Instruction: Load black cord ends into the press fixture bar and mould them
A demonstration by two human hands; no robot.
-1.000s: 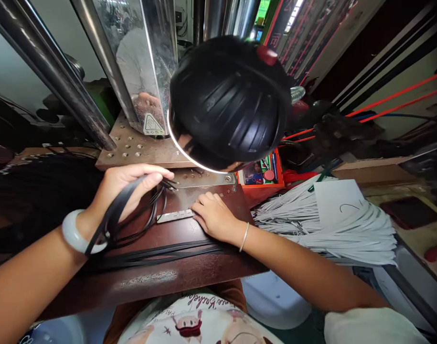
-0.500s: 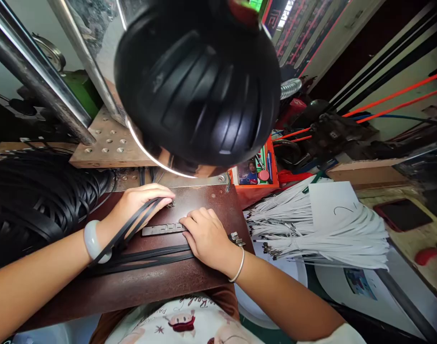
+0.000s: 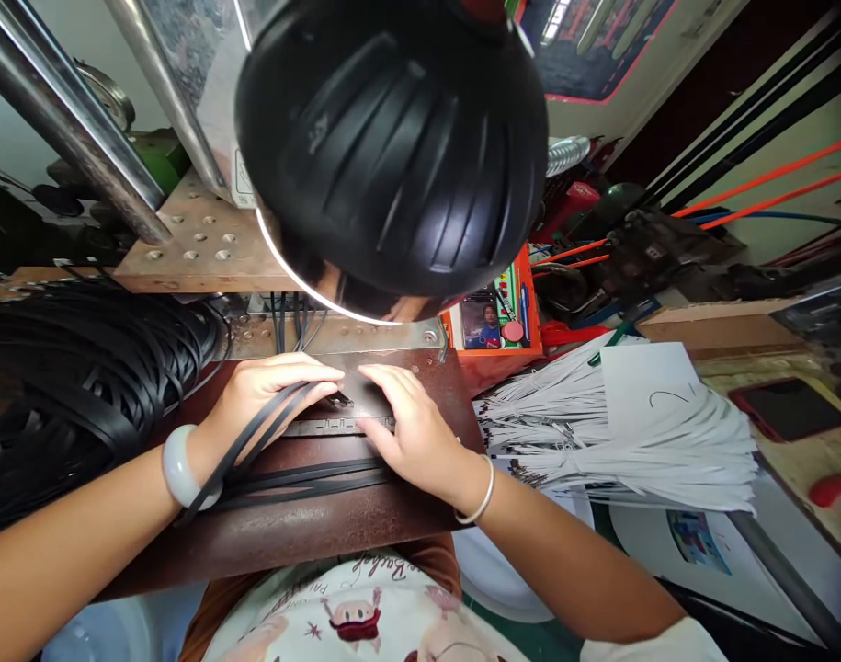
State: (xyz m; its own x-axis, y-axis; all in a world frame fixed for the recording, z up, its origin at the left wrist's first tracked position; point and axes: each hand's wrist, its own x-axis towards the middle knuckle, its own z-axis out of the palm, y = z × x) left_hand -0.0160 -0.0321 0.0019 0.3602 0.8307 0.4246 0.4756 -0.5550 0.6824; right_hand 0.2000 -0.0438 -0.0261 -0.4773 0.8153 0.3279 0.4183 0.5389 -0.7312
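- The silvery-grey slotted metal bar (image 3: 334,428) lies flat on the glossy dark-brown tabletop (image 3: 289,538), its long axis running roughly left to right.
- The right hand (image 3: 420,437) is nearer, over the bar's right end, thumb at its near edge and fingers extended past its far edge; the hand is part-open, and whether the thumb presses the bar I cannot tell.
- The left hand (image 3: 261,382) pinches a bundle of flat, matte-black straps (image 3: 258,428) beyond the bar's left part, their dark tips just past its far edge.
- Compared with half a second ago, the right fingers have spread off the bar's end, and the strap tips sit closer to the bar.
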